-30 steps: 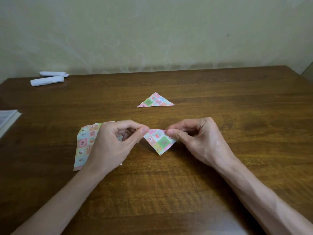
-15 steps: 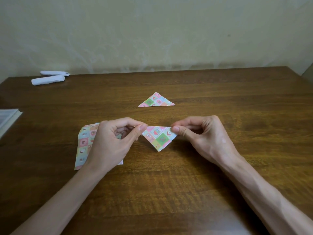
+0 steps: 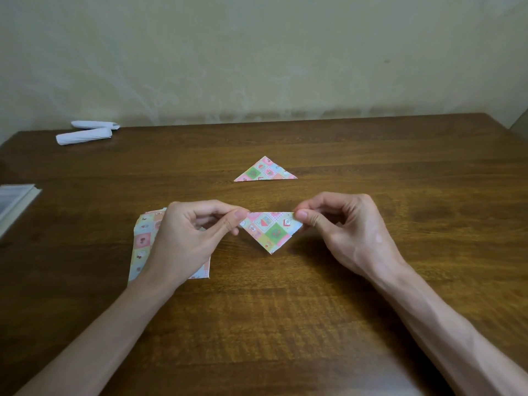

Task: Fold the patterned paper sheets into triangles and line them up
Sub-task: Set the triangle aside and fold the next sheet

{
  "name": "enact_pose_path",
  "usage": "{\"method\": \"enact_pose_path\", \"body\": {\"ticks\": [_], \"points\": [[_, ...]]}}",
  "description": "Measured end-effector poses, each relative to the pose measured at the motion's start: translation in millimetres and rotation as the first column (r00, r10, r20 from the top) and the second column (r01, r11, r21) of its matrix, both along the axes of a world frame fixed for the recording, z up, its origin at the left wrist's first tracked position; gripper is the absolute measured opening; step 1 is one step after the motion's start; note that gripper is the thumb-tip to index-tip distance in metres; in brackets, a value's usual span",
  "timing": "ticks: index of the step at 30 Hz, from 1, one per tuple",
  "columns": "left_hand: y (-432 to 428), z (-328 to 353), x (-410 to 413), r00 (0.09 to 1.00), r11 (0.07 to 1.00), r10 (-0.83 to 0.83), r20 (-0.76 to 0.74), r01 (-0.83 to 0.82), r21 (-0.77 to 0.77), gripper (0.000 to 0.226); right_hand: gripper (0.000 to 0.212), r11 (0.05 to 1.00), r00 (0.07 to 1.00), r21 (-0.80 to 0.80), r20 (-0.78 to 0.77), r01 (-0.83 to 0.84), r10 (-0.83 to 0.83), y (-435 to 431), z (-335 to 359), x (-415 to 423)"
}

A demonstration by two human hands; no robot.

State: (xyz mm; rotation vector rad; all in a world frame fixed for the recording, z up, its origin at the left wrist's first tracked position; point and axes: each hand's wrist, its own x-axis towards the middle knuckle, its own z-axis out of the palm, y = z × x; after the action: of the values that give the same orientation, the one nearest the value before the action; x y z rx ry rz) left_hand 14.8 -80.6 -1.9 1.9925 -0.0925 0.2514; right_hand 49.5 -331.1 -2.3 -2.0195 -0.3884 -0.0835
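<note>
A folded patterned triangle [image 3: 270, 230] hangs point-down between my hands, its long edge level at the top. My left hand [image 3: 188, 238] pinches its left corner with thumb and forefinger. My right hand [image 3: 343, 227] pinches its right corner the same way. A second folded triangle [image 3: 264, 171] lies flat on the wooden table [image 3: 285, 310], point away from me, just beyond the held one. A stack of unfolded patterned sheets [image 3: 143, 244] lies under my left hand and wrist, partly hidden.
Two rolled white paper pieces [image 3: 85, 134] lie at the far left of the table near the wall. A white book or pad [image 3: 14, 201] sticks over the left edge. The table's right corner shows at far right.
Both hands have drawn slightly apart and risen, and the held triangle has turned so its long edge is level and stretched between the two pinches.
</note>
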Motion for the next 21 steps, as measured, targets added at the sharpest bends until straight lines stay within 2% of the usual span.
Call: {"method": "enact_pose_path", "body": {"ticks": [5, 8, 10, 12, 15, 17, 18, 21], "points": [[1.9, 9.3, 1.9, 0.993, 0.943, -0.081, 0.081, 0.050, 0.328, 0.028, 0.009, 0.992, 0.986, -0.077, 0.125, -0.098, 0.107, 4.0, 0.6, -3.3], [-2.4, 15.9, 4.2, 0.982, 0.891, -0.148, 0.113, 0.083, 0.445, 0.026, 0.007, 0.987, 0.972, -0.082, 0.178, -0.138, 0.150, 9.3, -0.2, -5.7], [-6.1, 20.2, 4.9, 0.978, 0.875, -0.190, 0.092, 0.126, 0.468, 0.018, 0.004, 0.992, 0.976, -0.017, 0.175, -0.127, 0.128, 11.9, -1.9, -5.8], [-8.3, 22.2, 6.6, 0.982, 0.910, -0.190, 0.000, 0.176, 0.376, 0.008, 0.014, 0.982, 0.990, 0.141, 0.091, -0.123, 0.111, 14.7, -2.4, -6.3], [-13.2, 24.2, 10.9, 0.987, 0.994, -0.106, -0.123, 0.101, -0.040, 0.009, 0.043, 0.953, 0.986, 0.281, -0.082, -0.116, 0.144, 19.2, -3.0, -7.1], [-22.0, 25.5, 11.6, 0.972, 0.967, -0.103, -0.210, 0.048, -0.251, 0.018, 0.036, 0.941, 0.972, 0.318, -0.159, -0.118, 0.175, 21.1, -5.1, -7.9], [-26.7, 24.5, 11.9, 0.964, 0.951, -0.115, -0.241, 0.037, -0.307, 0.021, 0.028, 0.937, 0.970, 0.331, -0.172, -0.109, 0.174, 21.4, -6.2, -7.7], [-35.2, 21.5, 12.2, 0.949, 0.943, -0.113, -0.294, 0.009, -0.334, 0.025, 0.017, 0.915, 0.969, 0.400, -0.198, -0.055, 0.145, 19.7, -8.9, -6.7]]}}
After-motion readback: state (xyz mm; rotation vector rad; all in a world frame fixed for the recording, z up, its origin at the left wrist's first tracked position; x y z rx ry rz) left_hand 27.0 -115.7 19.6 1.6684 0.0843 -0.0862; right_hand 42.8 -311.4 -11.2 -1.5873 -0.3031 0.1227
